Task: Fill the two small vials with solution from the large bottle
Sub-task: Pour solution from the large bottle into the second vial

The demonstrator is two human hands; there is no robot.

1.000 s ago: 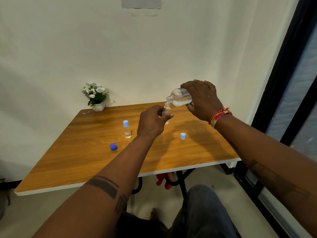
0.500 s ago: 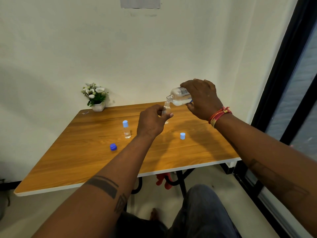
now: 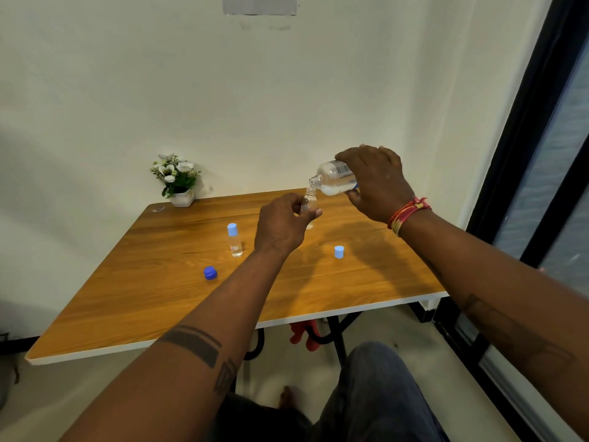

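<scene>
Head camera, looking forward and down over a wooden table (image 3: 159, 301) against a pale wall. Both bare arms reach out above it. The right hand (image 3: 377, 183) wraps its curled fingers over the body of the large bottle (image 3: 334, 178), a clear bottle with a printed label, tipped almost on its side with its open neck pointing left and down. The neck sits right at the mouth of an open small vial (image 3: 309, 204), which the left hand (image 3: 282, 226) pinches upright between thumb and fingertips, raised above the tabletop near the far edge. Clear liquid pools along the lower side of the bottle; how much has reached the held vial is too small to tell.

A second small vial (image 3: 235, 242) stands on the table to the left of the left hand, closed with a light blue cap and seemingly holding clear liquid, so it is probably already filled. A loose light blue cap (image 3: 339, 252) stands on the table below the right hand, likely belonging to the held vial. A dark blue cap (image 3: 210, 273), probably the bottle's, lies nearer the front left.

Both vessels look light, rigid and smooth, likely slippery if wet. The vial is best held around its middle, leaving the narrow mouth clear; the bottle around its body.

A small white pot of flowers (image 3: 177, 181) stands at the far left corner.
</scene>
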